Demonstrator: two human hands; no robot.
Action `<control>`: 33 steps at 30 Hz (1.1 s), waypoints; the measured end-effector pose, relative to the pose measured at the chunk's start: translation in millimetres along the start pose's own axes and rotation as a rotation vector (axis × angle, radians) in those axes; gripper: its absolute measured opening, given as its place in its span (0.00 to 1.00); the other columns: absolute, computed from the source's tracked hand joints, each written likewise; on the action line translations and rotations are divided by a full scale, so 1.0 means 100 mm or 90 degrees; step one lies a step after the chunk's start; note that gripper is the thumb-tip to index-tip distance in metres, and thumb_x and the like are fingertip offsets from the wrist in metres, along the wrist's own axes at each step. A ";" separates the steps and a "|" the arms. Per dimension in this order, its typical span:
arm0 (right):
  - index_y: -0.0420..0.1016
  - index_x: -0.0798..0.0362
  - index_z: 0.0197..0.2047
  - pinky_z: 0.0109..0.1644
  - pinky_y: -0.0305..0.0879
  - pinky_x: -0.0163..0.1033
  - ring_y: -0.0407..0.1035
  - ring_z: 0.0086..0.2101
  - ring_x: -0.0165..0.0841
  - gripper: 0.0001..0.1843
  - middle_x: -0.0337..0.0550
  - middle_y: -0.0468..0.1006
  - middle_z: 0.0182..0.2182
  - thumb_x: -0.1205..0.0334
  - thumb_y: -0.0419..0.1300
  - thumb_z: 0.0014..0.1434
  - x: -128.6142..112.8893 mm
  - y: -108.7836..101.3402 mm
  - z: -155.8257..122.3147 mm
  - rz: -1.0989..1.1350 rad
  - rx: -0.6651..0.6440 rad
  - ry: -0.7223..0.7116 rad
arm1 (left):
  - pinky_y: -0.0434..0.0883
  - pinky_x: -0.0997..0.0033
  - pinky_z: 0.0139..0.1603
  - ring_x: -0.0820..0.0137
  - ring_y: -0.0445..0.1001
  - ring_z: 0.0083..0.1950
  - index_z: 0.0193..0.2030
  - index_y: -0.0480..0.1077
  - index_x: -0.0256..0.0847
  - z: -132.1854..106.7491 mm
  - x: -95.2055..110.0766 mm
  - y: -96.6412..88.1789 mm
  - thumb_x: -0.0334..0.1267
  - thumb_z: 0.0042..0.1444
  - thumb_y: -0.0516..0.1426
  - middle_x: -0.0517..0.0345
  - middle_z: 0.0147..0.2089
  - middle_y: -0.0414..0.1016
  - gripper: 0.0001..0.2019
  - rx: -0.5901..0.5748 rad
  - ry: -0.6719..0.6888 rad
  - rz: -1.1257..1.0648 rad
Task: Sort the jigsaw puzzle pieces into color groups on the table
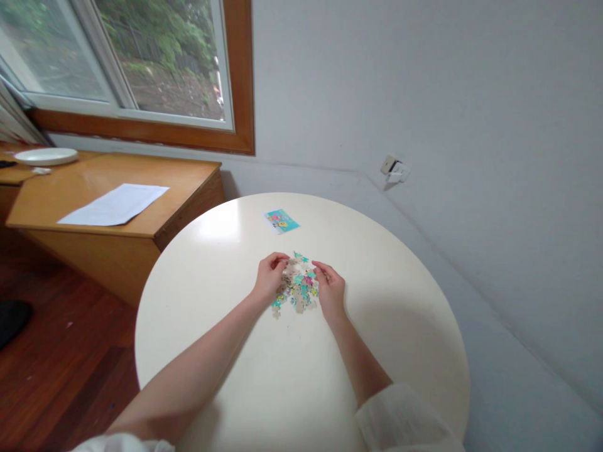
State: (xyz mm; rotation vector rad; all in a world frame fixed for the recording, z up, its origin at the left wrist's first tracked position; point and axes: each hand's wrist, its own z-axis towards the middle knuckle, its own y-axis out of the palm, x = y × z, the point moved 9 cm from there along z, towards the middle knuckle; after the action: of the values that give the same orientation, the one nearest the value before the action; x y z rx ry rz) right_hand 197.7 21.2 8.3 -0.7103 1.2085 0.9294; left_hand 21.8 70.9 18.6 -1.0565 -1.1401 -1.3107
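A heap of small colourful puzzle pieces (298, 285) lies near the middle of a round cream table (235, 376). My left hand (269, 276) rests at the heap's left side, fingers curled and pinched on pieces at its top edge. My right hand (330, 290) sits at the heap's right side, fingers curled in against the pieces. What exactly each hand pinches is too small to see. A small turquoise picture card (281, 220) lies flat further back on the table.
A wooden desk (141, 226) stands to the left under a window, with a white sheet of paper (114, 204) and a white plate (46, 156) on it. A wall socket (394, 169) sits on the grey wall behind. Dark wooden floor lies at the left.
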 end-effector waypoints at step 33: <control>0.78 0.54 0.41 0.37 0.68 0.39 0.71 0.31 0.32 0.18 0.43 0.78 0.31 0.55 0.62 0.48 -0.06 0.25 -0.08 -0.123 -0.328 0.011 | 0.61 0.74 0.30 0.74 0.65 0.26 0.27 0.70 0.37 0.06 -0.08 -0.02 0.33 0.42 0.53 0.63 0.21 0.67 0.06 0.008 -0.013 -0.059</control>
State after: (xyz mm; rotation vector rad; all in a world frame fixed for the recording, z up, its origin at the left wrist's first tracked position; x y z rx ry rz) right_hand 171.4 24.4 12.7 -1.2240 0.8965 1.0819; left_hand 20.4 78.1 11.4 -1.0202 -1.2235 -1.3651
